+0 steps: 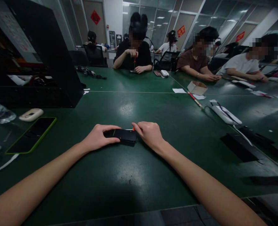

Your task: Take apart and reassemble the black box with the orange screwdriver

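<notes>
The left hand [95, 138] grips a black box [127, 136] pointing at the right hand [151, 133], which holds an orange tool [133, 129]; I guess work is left

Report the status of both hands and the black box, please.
Left hand gripping black box. Right hand holding thin tool at box's far edge. Phone off left, clear of both hands.
</notes>
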### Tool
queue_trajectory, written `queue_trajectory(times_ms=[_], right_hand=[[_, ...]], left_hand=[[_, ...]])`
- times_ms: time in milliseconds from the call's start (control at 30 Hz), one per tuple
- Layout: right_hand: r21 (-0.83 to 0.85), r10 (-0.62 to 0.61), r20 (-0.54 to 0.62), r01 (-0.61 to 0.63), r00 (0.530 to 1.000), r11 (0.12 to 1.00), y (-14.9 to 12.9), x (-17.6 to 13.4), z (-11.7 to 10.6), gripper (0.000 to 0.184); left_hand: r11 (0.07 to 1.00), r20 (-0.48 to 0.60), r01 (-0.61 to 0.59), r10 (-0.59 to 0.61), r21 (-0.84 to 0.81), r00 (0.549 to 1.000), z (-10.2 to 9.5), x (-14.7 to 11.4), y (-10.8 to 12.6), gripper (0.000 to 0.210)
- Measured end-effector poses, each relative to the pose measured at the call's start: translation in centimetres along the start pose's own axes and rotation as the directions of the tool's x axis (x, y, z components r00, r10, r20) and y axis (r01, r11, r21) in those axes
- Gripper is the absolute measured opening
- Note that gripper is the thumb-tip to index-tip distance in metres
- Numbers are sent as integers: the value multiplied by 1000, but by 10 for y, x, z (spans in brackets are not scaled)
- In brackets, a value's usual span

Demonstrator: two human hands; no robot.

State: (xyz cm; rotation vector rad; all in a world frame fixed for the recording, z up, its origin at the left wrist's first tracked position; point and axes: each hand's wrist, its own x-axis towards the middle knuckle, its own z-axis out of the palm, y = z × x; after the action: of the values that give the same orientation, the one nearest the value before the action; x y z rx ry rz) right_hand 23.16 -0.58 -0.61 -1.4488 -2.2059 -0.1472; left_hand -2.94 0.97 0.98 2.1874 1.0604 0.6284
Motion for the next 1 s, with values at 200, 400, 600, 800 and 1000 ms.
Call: queue_trajectory(times_ms=[200,400,600,800,1000], right_hand=[[200,9,101,-29,995,979,3,4,5,61],[232,34,115,-60,993,971,14,3,6,62],[109,133,115,-145,984,983,40,2,3,57],[69,122,144,-133,982,989,39,1,4,34],[91,-8,69,1,998,996,28,-2,3,29]], left_hand=[[1000,-6,-31,31,2,999,0,-1,-1,55],[998,-25,-61,61,15,998,1,-2,-2,56],[995,-36,-92,93,45,995,1,-4,2,51],[993,-45,-107,109,56,993,1,-5,3,47],[994,-67,-107,109,35,992,2,-6,1,46]])
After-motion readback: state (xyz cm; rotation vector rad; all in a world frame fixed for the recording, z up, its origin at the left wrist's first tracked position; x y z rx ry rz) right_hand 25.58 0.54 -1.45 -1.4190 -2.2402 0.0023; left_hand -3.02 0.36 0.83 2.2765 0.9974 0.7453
